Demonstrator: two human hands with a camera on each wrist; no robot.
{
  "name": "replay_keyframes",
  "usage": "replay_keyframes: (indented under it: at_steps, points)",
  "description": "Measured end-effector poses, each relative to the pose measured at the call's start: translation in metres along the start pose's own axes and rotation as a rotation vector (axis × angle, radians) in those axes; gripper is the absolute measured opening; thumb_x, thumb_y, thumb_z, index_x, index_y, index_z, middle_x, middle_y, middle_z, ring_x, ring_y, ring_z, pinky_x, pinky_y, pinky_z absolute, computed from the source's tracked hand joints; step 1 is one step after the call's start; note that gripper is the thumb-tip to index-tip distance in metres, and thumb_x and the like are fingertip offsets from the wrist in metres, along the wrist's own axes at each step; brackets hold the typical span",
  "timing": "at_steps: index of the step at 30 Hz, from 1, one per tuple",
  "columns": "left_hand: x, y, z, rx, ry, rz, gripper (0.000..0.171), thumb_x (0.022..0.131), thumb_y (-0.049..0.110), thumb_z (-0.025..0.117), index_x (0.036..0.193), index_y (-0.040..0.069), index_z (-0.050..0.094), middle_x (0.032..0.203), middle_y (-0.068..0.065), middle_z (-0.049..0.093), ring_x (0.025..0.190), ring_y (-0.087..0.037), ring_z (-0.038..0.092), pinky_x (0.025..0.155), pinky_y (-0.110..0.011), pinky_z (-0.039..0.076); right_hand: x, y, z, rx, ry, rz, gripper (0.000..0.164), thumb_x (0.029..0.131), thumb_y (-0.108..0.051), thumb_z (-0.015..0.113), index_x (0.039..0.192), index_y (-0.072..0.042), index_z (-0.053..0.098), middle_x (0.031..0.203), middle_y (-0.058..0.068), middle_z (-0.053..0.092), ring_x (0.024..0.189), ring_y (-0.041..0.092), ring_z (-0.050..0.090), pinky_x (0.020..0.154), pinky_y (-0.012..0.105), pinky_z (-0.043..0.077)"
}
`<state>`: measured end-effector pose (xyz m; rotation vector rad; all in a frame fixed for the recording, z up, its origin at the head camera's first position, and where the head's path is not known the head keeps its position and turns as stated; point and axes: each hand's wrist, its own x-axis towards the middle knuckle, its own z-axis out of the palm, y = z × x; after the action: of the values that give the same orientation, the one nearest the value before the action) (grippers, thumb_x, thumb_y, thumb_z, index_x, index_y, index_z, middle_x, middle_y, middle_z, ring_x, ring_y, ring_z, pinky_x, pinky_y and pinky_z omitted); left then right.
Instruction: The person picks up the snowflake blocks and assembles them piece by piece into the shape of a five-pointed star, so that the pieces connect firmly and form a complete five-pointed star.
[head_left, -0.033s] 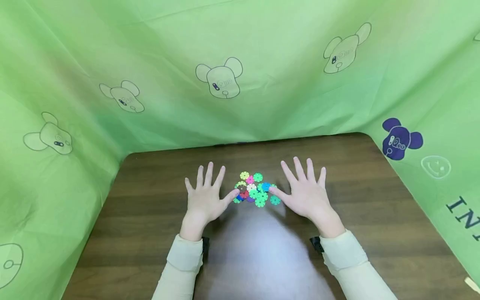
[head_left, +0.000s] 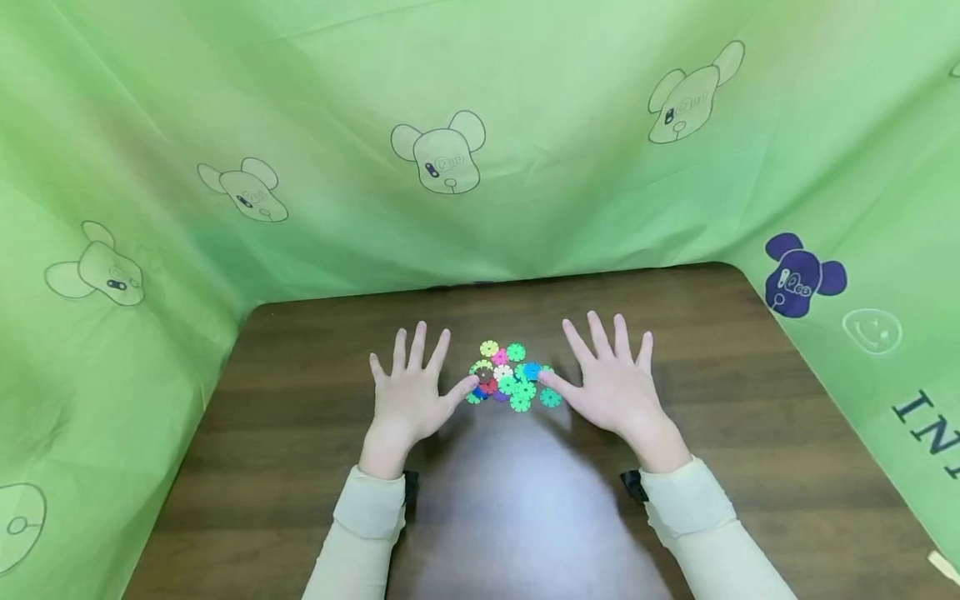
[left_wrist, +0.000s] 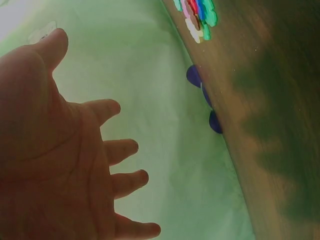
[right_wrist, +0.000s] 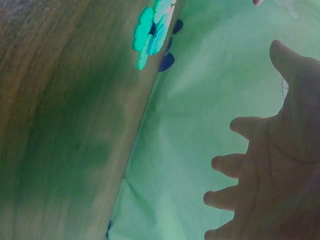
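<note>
Colourful notched plastic discs, shaped like snowflakes or flowers, lie in a loose pile (head_left: 522, 388) at the middle of the table in the head view. Green ones dominate, with yellow, pink, red, white, blue, brown and purple among them. To the left of the pile is my left hand (head_left: 408, 403), palm down, fingers spread, its thumb overlapping the pile's edge in this view. My right hand (head_left: 617, 390) mirrors it on the other side, thumb pointing at a blue disc (head_left: 532, 372). Both wrist views show the palms raised above the tabletop, holding nothing.
The dark wooden table (head_left: 300, 467) has green cloth (head_left: 525, 225) with mouse-head prints hanging behind it and at both sides. Black bands (head_left: 633, 486) sit at the wrists by the pale sleeves. A small pale object (head_left: 943, 568) lies at the right edge.
</note>
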<state>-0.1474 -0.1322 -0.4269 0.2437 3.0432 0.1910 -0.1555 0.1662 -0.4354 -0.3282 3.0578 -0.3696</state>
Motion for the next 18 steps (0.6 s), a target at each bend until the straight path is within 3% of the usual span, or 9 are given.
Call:
replay_keyframes:
  at_steps: [3,10,15,18]
  points:
    - [-0.006,-0.003,0.003,-0.030,-0.014,0.006,0.089,0.095,0.085,0.026,0.167,0.035,0.007,0.174,-0.006,0.001,0.158,-0.037,-0.002,0.117,-0.075,0.004,-0.004,-0.003,0.003,0.007,-0.016,-0.001,0.101,0.093,-0.087,0.031,0.168,-0.021,0.015,0.172,0.021,0.008,0.153,0.054,-0.005,0.112,0.077,-0.013]
    - [-0.001,-0.004,-0.002,-0.070,-0.037,0.056,0.088,0.097,0.080,0.034,0.168,0.032,0.012,0.174,-0.007,0.007,0.158,-0.036,0.004,0.119,-0.072,0.009,0.000,-0.003,-0.001,0.034,-0.030,-0.021,0.099,0.094,-0.081,0.042,0.166,-0.017,0.023,0.171,0.023,0.010,0.153,0.054,-0.002,0.113,0.077,-0.010]
    - [0.004,-0.006,0.005,-0.052,-0.009,0.104,0.082,0.099,0.070,0.050,0.165,0.024,0.031,0.167,-0.009,0.031,0.154,-0.034,0.026,0.119,-0.066,0.022,0.000,-0.002,0.003,0.053,-0.033,-0.060,0.087,0.096,-0.067,0.059,0.160,-0.012,0.039,0.166,0.025,0.024,0.151,0.052,0.017,0.114,0.077,0.001]
    - [0.008,-0.006,0.011,-0.031,0.013,0.129,0.074,0.099,0.065,0.058,0.157,0.021,0.046,0.156,-0.008,0.048,0.144,-0.032,0.042,0.115,-0.060,0.034,0.001,-0.001,0.005,0.066,-0.047,-0.085,0.077,0.095,-0.058,0.066,0.152,-0.009,0.050,0.156,0.025,0.041,0.142,0.050,0.036,0.114,0.074,0.015]
